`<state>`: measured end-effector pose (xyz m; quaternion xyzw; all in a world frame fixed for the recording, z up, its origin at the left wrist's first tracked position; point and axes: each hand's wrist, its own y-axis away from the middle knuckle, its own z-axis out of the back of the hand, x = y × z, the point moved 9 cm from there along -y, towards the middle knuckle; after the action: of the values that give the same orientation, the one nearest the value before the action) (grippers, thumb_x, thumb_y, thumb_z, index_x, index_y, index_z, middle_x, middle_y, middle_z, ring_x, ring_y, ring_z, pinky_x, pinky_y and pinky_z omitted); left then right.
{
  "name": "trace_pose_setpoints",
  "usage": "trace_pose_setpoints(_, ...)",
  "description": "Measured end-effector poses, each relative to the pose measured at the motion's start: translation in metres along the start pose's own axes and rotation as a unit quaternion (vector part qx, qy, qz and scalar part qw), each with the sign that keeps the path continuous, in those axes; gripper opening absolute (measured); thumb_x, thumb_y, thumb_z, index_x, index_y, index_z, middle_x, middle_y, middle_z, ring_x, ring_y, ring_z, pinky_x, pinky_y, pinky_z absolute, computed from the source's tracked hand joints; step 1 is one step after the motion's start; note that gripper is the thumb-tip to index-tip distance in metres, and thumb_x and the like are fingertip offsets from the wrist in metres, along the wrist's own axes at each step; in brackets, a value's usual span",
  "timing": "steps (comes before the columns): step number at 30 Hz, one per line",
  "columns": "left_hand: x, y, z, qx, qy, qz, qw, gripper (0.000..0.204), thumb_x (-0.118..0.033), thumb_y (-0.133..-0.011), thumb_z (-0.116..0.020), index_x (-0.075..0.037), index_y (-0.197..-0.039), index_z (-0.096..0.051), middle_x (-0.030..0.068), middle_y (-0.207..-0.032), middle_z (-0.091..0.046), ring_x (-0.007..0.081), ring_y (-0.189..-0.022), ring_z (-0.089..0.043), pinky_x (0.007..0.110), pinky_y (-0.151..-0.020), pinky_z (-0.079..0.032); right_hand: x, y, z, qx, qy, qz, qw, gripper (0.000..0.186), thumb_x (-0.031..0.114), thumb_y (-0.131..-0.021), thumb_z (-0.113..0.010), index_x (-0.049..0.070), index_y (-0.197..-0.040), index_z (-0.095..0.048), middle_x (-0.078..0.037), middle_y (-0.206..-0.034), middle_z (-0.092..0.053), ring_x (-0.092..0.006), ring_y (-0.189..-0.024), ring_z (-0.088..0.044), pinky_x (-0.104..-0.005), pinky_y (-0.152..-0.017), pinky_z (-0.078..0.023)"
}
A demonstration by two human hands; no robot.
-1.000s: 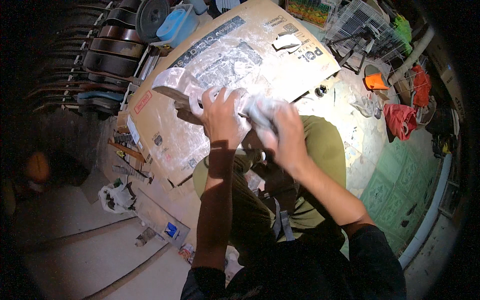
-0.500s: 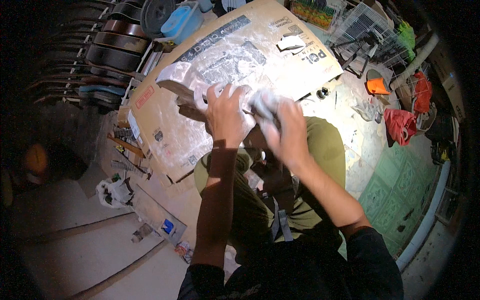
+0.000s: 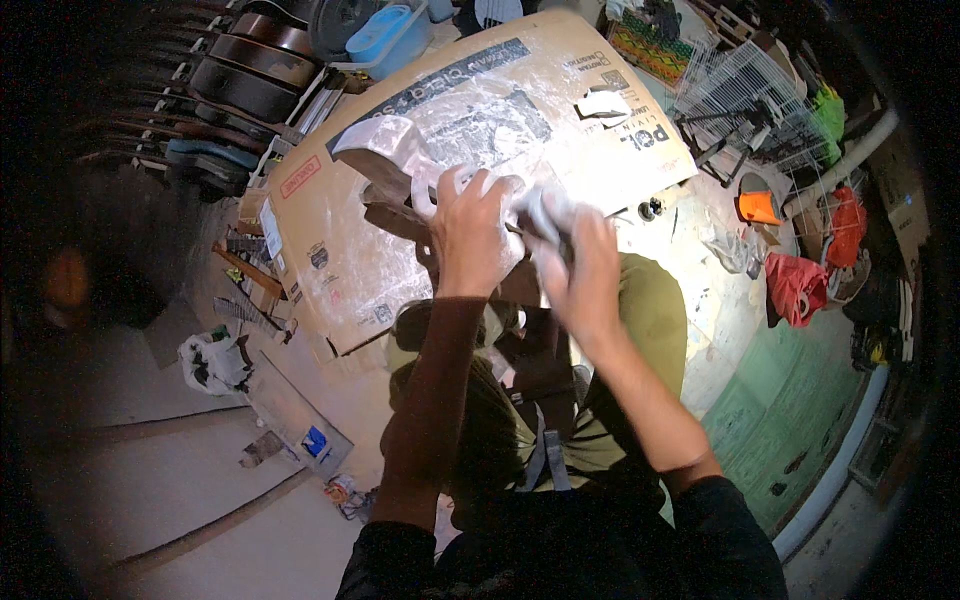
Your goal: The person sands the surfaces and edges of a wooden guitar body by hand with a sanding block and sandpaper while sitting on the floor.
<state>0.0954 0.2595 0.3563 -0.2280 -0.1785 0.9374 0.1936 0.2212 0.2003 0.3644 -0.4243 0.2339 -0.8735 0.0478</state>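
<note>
Nearest, we record two black sleeves (image 3: 385, 565) and a pair of olive trousers (image 3: 655, 310), knees bent, with a grey strap (image 3: 545, 455) between the legs. Near left, we count one narrow board (image 3: 290, 400) bearing a small blue item (image 3: 316, 442), and just beyond it a white plastic bag (image 3: 210, 362). Near right: green flooring (image 3: 760, 430).

Centre, beyond the knees: one right hand (image 3: 587, 270), blurred, fingers clenched around a grey-white pad (image 3: 547, 213). Beside it, one left hand (image 3: 468, 225), dusted white, fingers curled over and grasping a pale dusty piece (image 3: 385, 148). We place this piece above the cardboard, reaching out to the left of the left hand, its broad end far left. The pad is at its right end; whether the two touch, we cannot tell for the blur.

Under these, one large cardboard sheet (image 3: 340, 285), streaked with white powder, a small white piece (image 3: 602, 104) on its far right part. Right of the sheet: a red bag (image 3: 797, 288) and, farther, an orange item (image 3: 758, 208). Far right, a wire rack (image 3: 740, 85). Far left, we enter a row of dark guitar bodies (image 3: 240, 88) and, right of them, a blue tub (image 3: 380, 38)
</note>
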Motion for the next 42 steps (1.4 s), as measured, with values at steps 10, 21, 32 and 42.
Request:
trace_pose_setpoints(10, -0.007, 0.005, 0.006, -0.033, -0.014, -0.022, 0.999, 0.033, 0.001, -0.076, -0.061, -0.009, -0.105, -0.071, 0.0106, -0.107, -0.067, 0.0373, -0.116, -0.054, 0.045, -0.090, -0.050, 0.017, 0.016, 0.003, -0.011, 0.032, 0.086, 0.996, 0.041, 0.001, -0.080, -0.071, 0.000, -0.120, -0.062, -0.021, -0.107, -0.062, -0.0394, -0.098, -0.059, -0.0449, -0.089, -0.047)
trace_pose_setpoints(21, -0.003, 0.000, 0.006, -0.032, 0.045, -0.007, 0.998, 0.033, 0.004, -0.074, -0.061, -0.005, -0.104, -0.071, 0.0124, -0.109, -0.065, 0.0388, -0.117, -0.054, 0.045, -0.093, -0.050, -0.013, -0.019, -0.002, -0.017, -0.040, -0.054, 0.998, 0.033, 0.006, -0.085, -0.068, -0.002, -0.116, -0.061, -0.021, -0.101, -0.060, -0.0412, -0.097, -0.056, -0.0463, -0.086, -0.043)
trace_pose_setpoints(32, 0.005, 0.003, 0.005, -0.006, 0.051, 0.018, 0.998, 0.041, 0.004, -0.073, -0.061, -0.008, -0.110, -0.071, 0.0134, -0.112, -0.066, 0.0386, -0.120, -0.052, 0.045, -0.097, -0.048, 0.022, 0.017, -0.003, 0.012, 0.057, 0.074, 0.996, 0.039, 0.003, -0.082, -0.068, -0.001, -0.119, -0.061, -0.020, -0.103, -0.060, -0.0402, -0.100, -0.057, -0.0491, -0.090, -0.043)
trace_pose_setpoints(42, 0.002, 0.004, -0.001, 0.012, 0.085, 0.029, 0.996, 0.037, 0.003, -0.074, -0.064, -0.007, -0.108, -0.070, 0.0116, -0.111, -0.064, 0.0367, -0.121, -0.053, 0.049, -0.103, -0.043, -0.003, 0.004, -0.003, 0.034, 0.055, 0.056, 0.996, 0.041, -0.002, -0.081, -0.072, -0.005, -0.119, -0.056, -0.023, -0.109, -0.061, -0.0367, -0.102, -0.060, -0.0420, -0.092, -0.048)
